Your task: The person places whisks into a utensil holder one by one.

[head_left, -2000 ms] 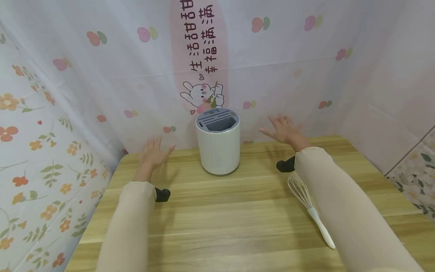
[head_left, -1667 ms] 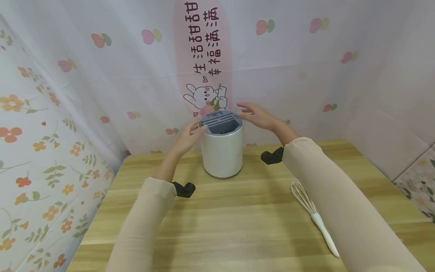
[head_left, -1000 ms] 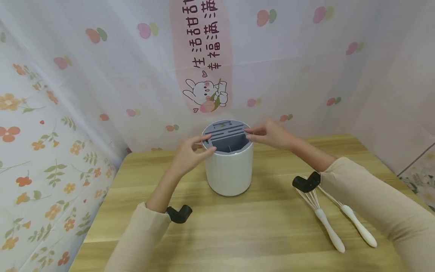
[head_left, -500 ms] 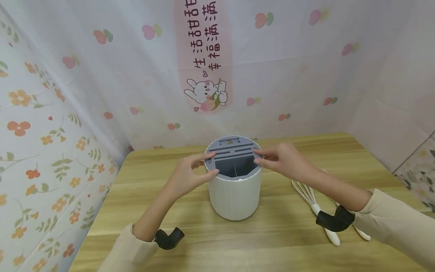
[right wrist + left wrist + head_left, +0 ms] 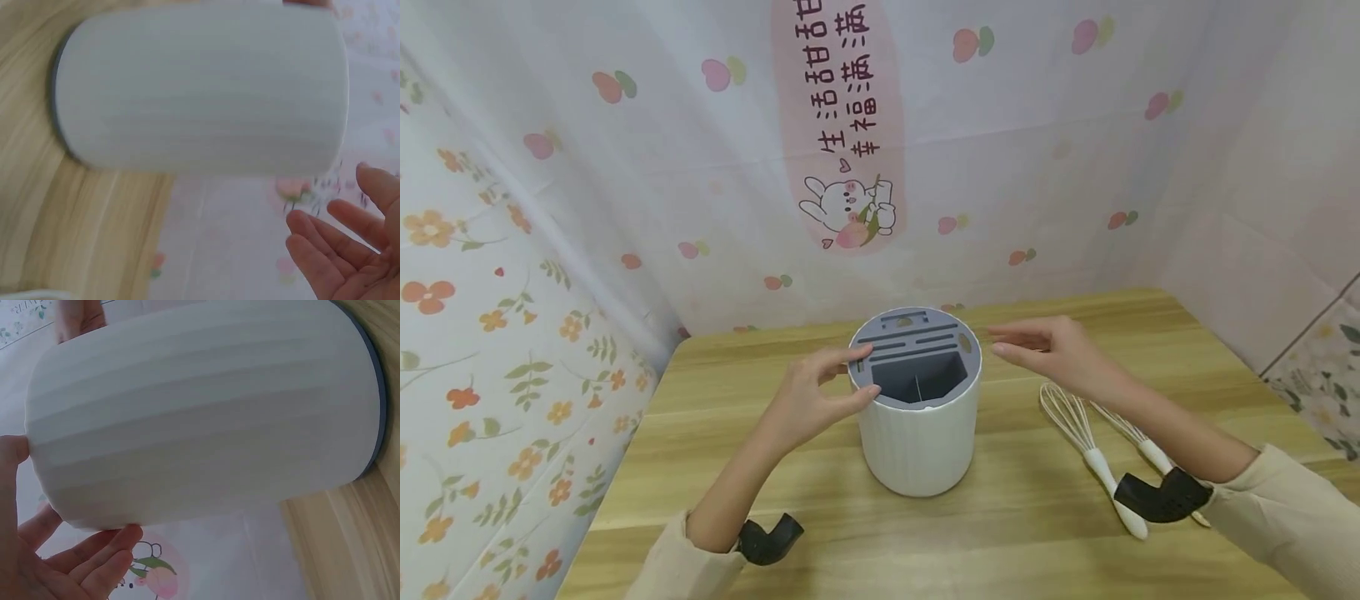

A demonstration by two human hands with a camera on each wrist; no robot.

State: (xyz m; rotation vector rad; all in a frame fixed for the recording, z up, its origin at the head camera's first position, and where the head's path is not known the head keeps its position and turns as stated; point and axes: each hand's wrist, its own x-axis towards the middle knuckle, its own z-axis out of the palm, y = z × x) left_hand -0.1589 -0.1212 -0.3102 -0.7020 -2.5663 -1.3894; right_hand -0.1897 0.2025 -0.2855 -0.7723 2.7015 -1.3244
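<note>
A white ribbed utensil holder (image 5: 917,450) stands upright on the wooden table, its grey slotted insert (image 5: 917,343) set in the top with a divided opening. My left hand (image 5: 816,392) grips its rim on the left, thumb and a finger over the edge. In the left wrist view the other fingers (image 5: 103,556) lie against the ribbed side. To the right of the holder, my right hand (image 5: 1060,354) is apart from it with relaxed fingers. The right wrist view shows a gap between those fingers (image 5: 337,247) and the rim.
Two whisks with white handles lie on the table (image 5: 700,467) at the right; one whisk (image 5: 1105,475) is nearer the holder, and the other whisk (image 5: 1152,454) is partly under my right forearm. Patterned curtains (image 5: 715,183) hang behind and to the left.
Both hands reached the holder's rim and drew it across the table toward me. My right hand has since let go and moved off to the right, while the left keeps its hold.
</note>
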